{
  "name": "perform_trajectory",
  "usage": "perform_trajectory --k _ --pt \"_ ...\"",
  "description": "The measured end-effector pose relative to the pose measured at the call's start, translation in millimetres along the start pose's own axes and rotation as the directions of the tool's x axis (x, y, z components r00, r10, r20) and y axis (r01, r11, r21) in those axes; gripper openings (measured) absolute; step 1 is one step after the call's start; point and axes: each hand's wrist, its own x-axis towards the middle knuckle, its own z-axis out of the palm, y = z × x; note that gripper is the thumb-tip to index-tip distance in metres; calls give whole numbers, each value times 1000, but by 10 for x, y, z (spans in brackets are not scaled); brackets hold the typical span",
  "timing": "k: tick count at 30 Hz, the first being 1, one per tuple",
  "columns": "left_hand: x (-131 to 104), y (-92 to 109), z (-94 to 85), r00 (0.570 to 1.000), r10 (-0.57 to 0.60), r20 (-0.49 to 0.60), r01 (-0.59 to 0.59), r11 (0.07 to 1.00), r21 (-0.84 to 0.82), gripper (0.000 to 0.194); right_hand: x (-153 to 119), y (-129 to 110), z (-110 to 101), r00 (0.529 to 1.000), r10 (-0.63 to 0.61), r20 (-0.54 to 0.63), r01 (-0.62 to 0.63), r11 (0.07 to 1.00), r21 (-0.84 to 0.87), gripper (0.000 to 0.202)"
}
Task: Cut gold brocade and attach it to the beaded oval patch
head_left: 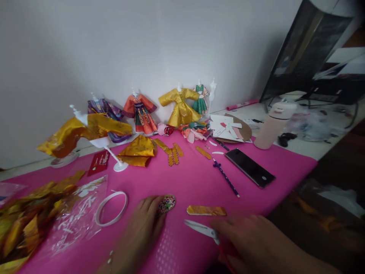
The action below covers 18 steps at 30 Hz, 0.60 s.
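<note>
Scissors sit in our right hand, fingers curled around red handles; our left hand pinches what looks like a patterned oval at the pink table

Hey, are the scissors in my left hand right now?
No, the right hand holds the scissors, while the left hand holds a speckled oval piece.

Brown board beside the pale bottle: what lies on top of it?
White paper pieces cover much of the brown board; its surface beneath them cannot be seen.
</note>
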Motion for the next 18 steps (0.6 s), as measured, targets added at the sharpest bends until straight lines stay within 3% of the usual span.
perform_trajectory --k 5,14,18 --pt "15 28 -32 1000 -21 -20 20 998 -59 26 59 52 9 999 4 41 -6 999 47 20" --pt "-148 210 -111 998 13 -54 -21 988 -154 34 74 75 41 1000 -20 -23 20 1000 11 29" --pt "-246 283 -96 999 50 9 -46 971 -233 43 66 92 61 999 -46 -24 45 999 -7 36"
